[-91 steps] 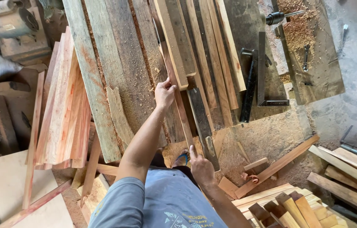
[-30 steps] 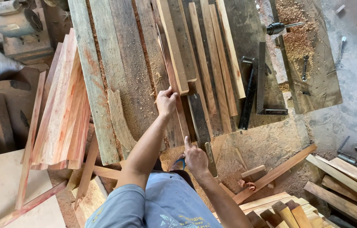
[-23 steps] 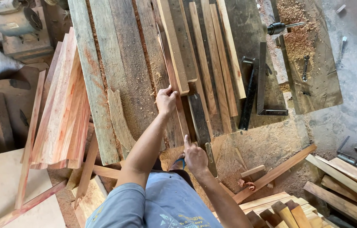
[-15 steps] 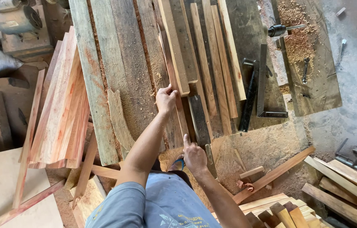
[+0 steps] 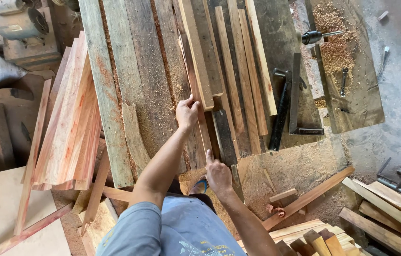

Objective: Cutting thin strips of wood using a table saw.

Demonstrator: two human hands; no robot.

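A long, narrow reddish wooden strip (image 5: 195, 90) is laid lengthwise on the weathered plank bench, its near part running between two hands. Just beside it, a thicker pale batten (image 5: 195, 52) is set parallel, its squared end nearest
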